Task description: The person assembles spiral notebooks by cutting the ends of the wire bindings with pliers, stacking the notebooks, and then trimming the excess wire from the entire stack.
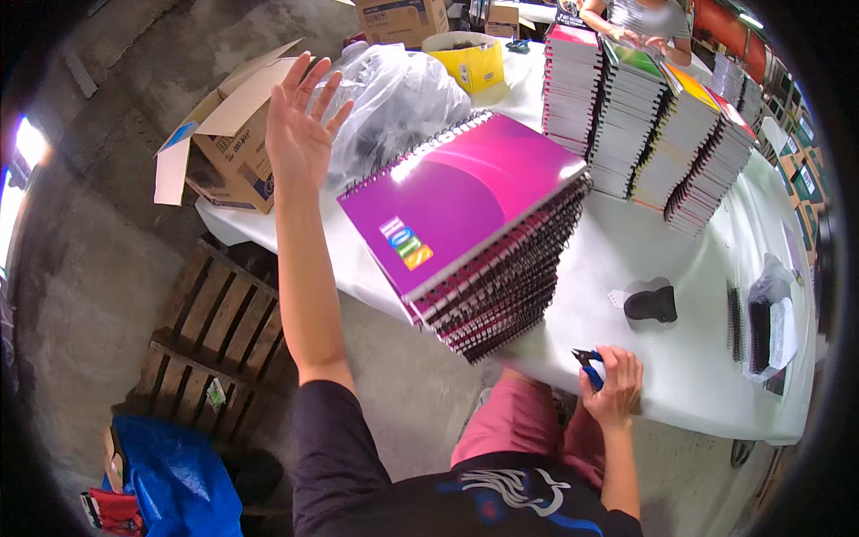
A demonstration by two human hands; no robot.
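Note:
A tall stack of spiral-bound books (465,201) with a purple cover on top stands at the table's near edge, leaning in the wide view. My left hand (302,125) is raised to the left of the stack, fingers spread and nothing in it. Low by the table's front edge, my right hand (617,387) is closed around blue-handled cutting pliers (588,360), their dark jaws pointing left. A small black object (651,305) lies on the white-covered table (617,255) beyond that hand; its kind is unclear.
More bound-book stacks (573,103) stand at the back right, near another person (649,22). Black spiral coils (735,320) and a plastic bag (777,331) lie at the right. A cardboard box (234,152), clear bag (398,94) and yellow tub (474,67) sit behind; a wooden pallet (201,340) is lower left.

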